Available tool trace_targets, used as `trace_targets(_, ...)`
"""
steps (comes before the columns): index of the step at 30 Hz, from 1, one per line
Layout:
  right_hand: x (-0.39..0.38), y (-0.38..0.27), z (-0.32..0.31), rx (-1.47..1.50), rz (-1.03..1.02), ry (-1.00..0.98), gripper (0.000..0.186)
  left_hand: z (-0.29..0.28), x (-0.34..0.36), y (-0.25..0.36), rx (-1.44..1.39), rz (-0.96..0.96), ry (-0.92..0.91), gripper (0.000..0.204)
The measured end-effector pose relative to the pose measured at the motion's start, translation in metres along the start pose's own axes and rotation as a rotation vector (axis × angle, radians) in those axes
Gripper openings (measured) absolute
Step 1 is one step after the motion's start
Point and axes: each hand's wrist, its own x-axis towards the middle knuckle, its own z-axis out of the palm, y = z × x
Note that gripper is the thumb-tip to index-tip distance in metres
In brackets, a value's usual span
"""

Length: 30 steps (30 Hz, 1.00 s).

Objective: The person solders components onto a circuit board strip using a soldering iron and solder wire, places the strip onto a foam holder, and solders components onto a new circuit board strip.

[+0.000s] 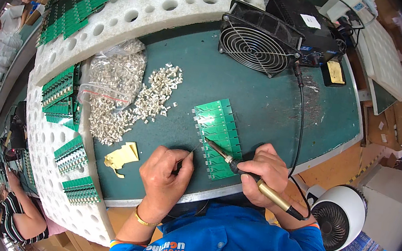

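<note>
A green circuit board panel (222,123) lies on the bench in front of me, with small metal terminals along its left edge. My right hand (266,173) is closed around a soldering iron (275,197), gold at the rear of its handle. The iron's tip points left and reaches the panel near its left edge; exact contact is too small to tell. My left hand (167,172) is closed in a pinch just left of the panel. From its fingertips a thin solder wire (196,148) runs toward the iron's tip.
Loose metal terminals (157,92) lie beside a plastic bag (117,67) of more. White foam (50,147) on the left carries green boards (78,155). Yellow paper (122,158) sits near my left hand. A black fan (256,42) and soldering station (298,24) stand behind; the iron's cord (300,132) hangs right.
</note>
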Motion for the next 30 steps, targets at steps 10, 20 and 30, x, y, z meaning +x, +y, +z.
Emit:
trace_targets(10,-0.0008,0.0018,0.0008,-0.018,-0.026,-0.012,0.014,0.0016,0.0011,0.0008,0.016,0.029,-0.004,0.013)
trace_targets(20,-0.0024,0.0009,-0.0003,-0.029,-0.051,-0.037,0.014,0.0011,-0.0002,-0.0006,0.001,0.015,-0.017,0.013)
trace_targets(30,-0.0046,-0.0024,-0.0028,-0.059,-0.054,-0.055,0.023,0.0011,-0.0021,-0.0013,-0.004,0.004,-0.034,0.012)
